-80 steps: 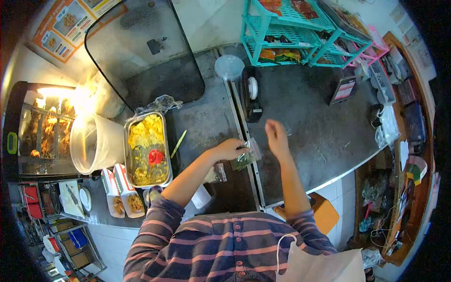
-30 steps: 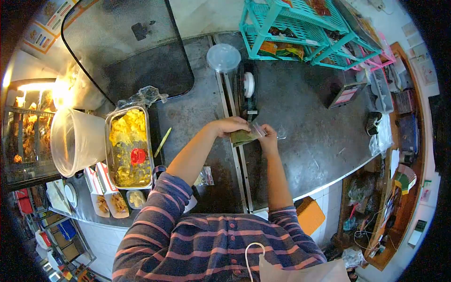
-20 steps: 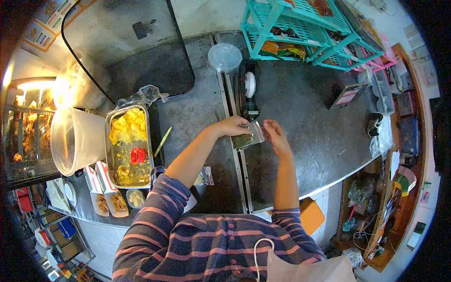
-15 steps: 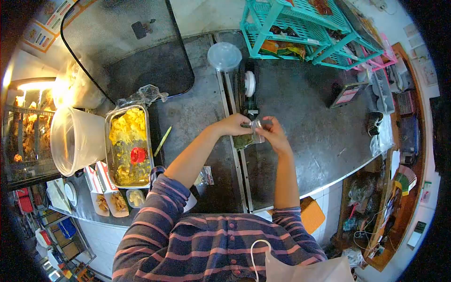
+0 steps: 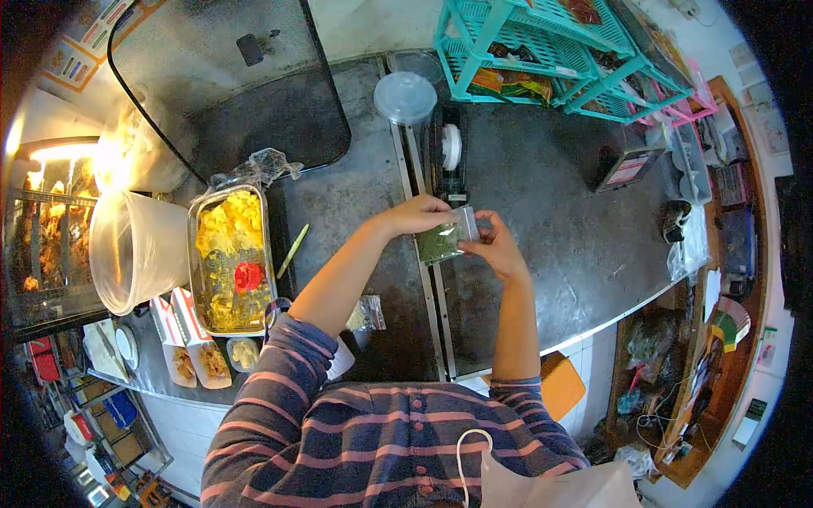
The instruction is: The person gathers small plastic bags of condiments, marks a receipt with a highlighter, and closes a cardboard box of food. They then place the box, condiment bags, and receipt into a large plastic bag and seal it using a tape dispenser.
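Between my two hands, over the seam of the dark counter, is a small clear plastic bag (image 5: 439, 242) with green contents. My left hand (image 5: 417, 216) grips its upper left part, the fingers pressed together. On the other side my right hand (image 5: 496, 245) pinches the right edge of the bag near its clear top strip. The bag lies nearly flat, tilted a little. Just beyond the hands stands a black holder with a white roll (image 5: 451, 147). A round clear lid (image 5: 406, 97) is farther up.
At left are a metal tray (image 5: 269, 254) of yellow food with a red item, a large translucent tub (image 5: 118, 252), paper boxes (image 5: 203, 343) and a yellow-green pen (image 5: 293, 251). Teal racks (image 5: 487, 51) stand at the back. A small packet (image 5: 373, 312) lies near my left forearm.
The bag is spread flatter and more of its green contents shows. My left hand has moved slightly up and to the left along it.
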